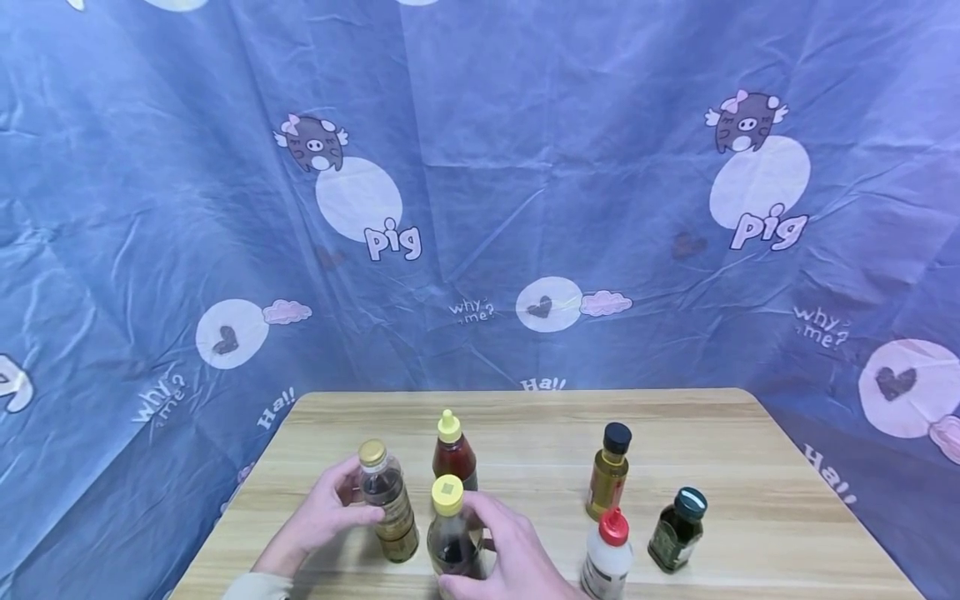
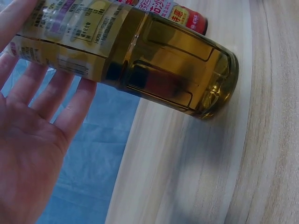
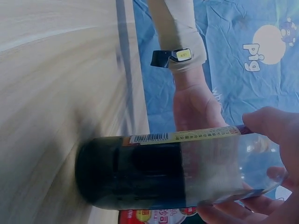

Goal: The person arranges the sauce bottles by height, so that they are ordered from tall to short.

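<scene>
My left hand (image 1: 333, 508) grips a gold-capped bottle (image 1: 392, 508), thumb on the near side and fingers behind. In the left wrist view, amber liquid fills the lower part of this bottle (image 2: 182, 65), below a printed label. A yellow-capped glass bottle (image 1: 450, 546) of dark liquid stands just to its right. My right hand (image 1: 517, 554) holds that one near its shoulder; in the right wrist view the bottle (image 3: 140, 172) shows a barcode label. Behind the two is a red ketchup bottle (image 1: 453, 458) with a yellow nozzle cap, partly hidden.
Right of my right hand stands a white bottle (image 1: 606, 571) with a red nozzle cap. Behind it is a black-capped bottle (image 1: 606, 483) of yellowish liquid, and farther right a short dark bottle (image 1: 675, 535). A blue printed cloth (image 1: 480, 208) hangs behind the wooden table (image 1: 540, 425).
</scene>
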### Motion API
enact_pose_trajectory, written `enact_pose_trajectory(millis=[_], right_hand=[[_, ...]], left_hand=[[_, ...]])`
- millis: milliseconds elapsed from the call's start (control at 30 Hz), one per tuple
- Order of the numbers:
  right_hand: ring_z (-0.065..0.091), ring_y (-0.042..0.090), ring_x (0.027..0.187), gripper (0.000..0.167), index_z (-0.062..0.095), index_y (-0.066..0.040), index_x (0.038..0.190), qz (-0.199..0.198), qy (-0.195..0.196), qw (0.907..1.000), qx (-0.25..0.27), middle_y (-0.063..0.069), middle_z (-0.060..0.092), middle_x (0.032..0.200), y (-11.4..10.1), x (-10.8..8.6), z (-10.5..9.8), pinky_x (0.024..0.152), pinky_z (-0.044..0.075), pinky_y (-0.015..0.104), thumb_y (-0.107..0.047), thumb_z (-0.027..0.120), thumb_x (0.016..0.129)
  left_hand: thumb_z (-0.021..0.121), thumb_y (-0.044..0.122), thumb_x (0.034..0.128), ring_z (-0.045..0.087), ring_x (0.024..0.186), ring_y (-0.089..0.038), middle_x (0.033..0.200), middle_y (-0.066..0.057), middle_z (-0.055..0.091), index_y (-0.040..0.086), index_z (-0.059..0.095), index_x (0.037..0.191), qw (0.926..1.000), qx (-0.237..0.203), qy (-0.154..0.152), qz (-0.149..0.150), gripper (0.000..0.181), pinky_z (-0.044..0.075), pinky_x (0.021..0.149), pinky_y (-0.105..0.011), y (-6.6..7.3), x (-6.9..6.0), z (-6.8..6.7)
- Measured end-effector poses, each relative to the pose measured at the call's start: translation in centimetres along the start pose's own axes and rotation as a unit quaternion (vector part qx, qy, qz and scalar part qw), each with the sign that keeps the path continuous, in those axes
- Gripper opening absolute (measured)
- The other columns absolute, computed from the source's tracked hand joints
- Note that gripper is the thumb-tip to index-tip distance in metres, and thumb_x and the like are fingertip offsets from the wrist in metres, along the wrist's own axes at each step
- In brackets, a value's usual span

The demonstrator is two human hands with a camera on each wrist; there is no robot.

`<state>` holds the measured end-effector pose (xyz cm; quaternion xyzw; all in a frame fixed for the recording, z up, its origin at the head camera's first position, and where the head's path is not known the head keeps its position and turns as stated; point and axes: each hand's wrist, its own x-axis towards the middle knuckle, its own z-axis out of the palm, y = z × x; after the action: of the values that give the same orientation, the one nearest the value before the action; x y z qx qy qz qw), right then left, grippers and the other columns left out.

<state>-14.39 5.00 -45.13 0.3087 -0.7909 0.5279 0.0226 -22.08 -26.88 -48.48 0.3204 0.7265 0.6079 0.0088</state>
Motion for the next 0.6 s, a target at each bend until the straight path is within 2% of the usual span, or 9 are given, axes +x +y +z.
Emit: enact_pose_trajectory(millis=[133, 300, 433, 600], right_hand=[[0.062, 0.005, 0.104, 0.062, 0.058, -0.028, 0.136, -0.016, -0.007, 0.9998, -0.006, -0.01, 0.064, 0.112, -0.2, -0.2, -0.1, 0.077, 0.06, 0.025, -0.031, 0.091, 0.083], [0.06, 0.005, 0.106, 0.059, 0.057, -0.024, 0.134, -0.02, -0.042, 0.9989, -0.003, -0.01, 0.062, 0.112, -0.8, -0.5, -0.7, 0.08, 0.061, 0.027, -0.035, 0.089, 0.085], [0.061, 0.006, 0.109, 0.057, 0.056, -0.026, 0.132, -0.004, -0.069, 0.9975, 0.017, -0.008, 0.062, 0.115, -2.4, -0.6, -1.9, 0.084, 0.061, 0.029, -0.037, 0.088, 0.086], [0.063, 0.007, 0.112, 0.056, 0.056, -0.029, 0.126, -0.016, -0.088, 0.9958, 0.018, -0.009, 0.065, 0.114, -4.9, -0.7, -4.2, 0.087, 0.062, 0.031, -0.036, 0.09, 0.083]], left_hand=[[0.074, -0.011, 0.0848, 0.072, 0.108, -0.018, 0.121, -0.002, 0.075, -0.005, 0.056, 0.14, 1.0, -0.001, -0.001, -0.001, 0.058, 0.057, 0.098, -0.03, 0.0, 0.0, 0.0], [0.074, -0.012, 0.0847, 0.072, 0.107, -0.018, 0.121, -0.002, 0.075, -0.005, 0.056, 0.141, 0.9999, -0.007, -0.007, 0.0, 0.059, 0.057, 0.098, -0.03, 0.0, 0.0, -0.1], [0.074, -0.01, 0.085, 0.072, 0.107, -0.018, 0.122, -0.002, 0.075, -0.004, 0.056, 0.141, 0.9999, -0.007, -0.006, -0.007, 0.059, 0.057, 0.098, -0.03, 0.1, 0.0, -0.1], [0.075, -0.01, 0.0849, 0.072, 0.107, -0.018, 0.122, -0.002, 0.075, -0.005, 0.056, 0.141, 0.9999, -0.007, -0.004, -0.012, 0.059, 0.058, 0.097, -0.03, 0.2, 0.0, 0.0]])
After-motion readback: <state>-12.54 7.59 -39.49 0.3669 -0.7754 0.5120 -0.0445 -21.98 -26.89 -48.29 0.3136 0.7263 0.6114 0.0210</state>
